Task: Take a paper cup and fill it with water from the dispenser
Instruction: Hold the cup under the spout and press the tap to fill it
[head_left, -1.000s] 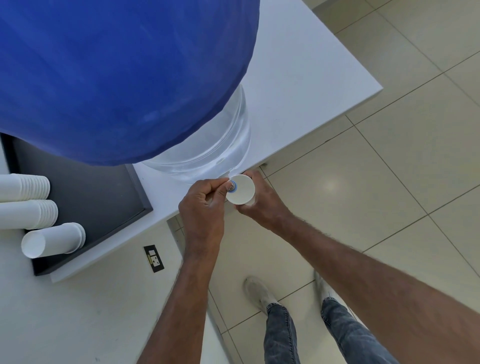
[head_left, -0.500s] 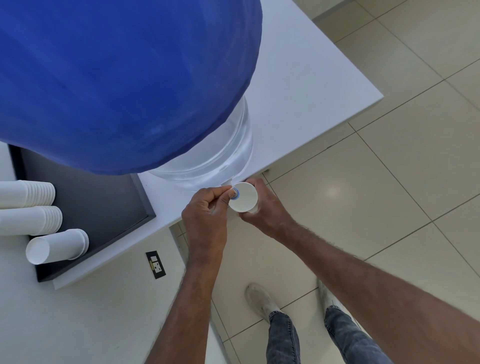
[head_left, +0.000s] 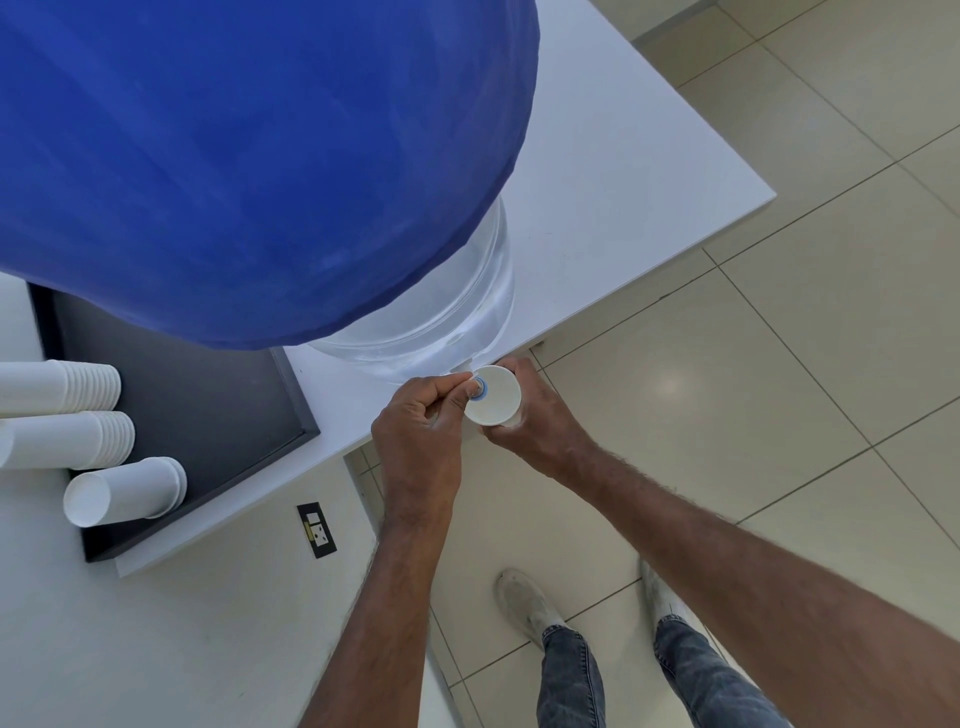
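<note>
A: Which step is going on here?

B: The filling, I'd judge. The right hand is wrapping its fingers around the paper cup, holding it under the tap at the edge of the white table. The left hand is pinching the tap's blue-ringed knob — fingers curled closed on it.

A: Is water running?

B: Can't tell. The next move is probably keeping the cup level and releasing the tap before it brims.

A: Anything crowding them?

B: Not really — the blue-covered water bottle is looming above, and the stacks of spare cups are lying well apart on the black tray.
</note>
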